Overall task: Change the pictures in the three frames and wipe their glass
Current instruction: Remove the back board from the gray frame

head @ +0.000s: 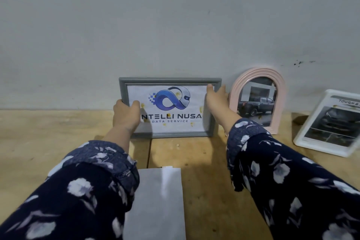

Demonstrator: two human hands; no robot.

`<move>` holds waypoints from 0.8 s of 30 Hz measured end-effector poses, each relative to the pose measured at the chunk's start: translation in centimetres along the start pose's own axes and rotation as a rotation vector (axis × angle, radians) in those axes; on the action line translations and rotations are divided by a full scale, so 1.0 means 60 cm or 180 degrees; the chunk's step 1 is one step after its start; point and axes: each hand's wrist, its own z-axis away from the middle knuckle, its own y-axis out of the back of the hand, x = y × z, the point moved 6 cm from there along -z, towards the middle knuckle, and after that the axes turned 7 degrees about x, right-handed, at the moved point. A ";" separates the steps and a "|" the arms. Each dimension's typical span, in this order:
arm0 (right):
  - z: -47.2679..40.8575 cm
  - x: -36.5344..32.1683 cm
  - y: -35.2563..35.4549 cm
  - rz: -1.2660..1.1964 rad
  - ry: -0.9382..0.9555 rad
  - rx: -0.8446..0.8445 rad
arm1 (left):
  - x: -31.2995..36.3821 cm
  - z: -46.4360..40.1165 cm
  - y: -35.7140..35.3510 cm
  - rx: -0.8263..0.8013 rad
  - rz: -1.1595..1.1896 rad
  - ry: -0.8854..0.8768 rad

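Note:
A grey rectangular frame (169, 80) leans against the wall, showing a blue logo print with yellowish smears on the glass. My left hand (125, 112) grips its left edge and my right hand (216, 96) grips its right edge. A pink arched frame (280, 91) with a pickup truck picture stands just to the right. A white frame (305, 138) with a car picture leans at the far right. A stack of grey-white sheets (161, 200) lies on the table between my forearms.
The wooden table (39, 142) runs up against a plain grey wall (155, 25). My dark floral sleeves cover the lower corners of the view.

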 end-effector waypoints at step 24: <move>0.108 0.270 0.412 -0.1593 -0.0180 0.0463 | -0.010 0.438 -0.099 -0.0894 0.0363 -0.0292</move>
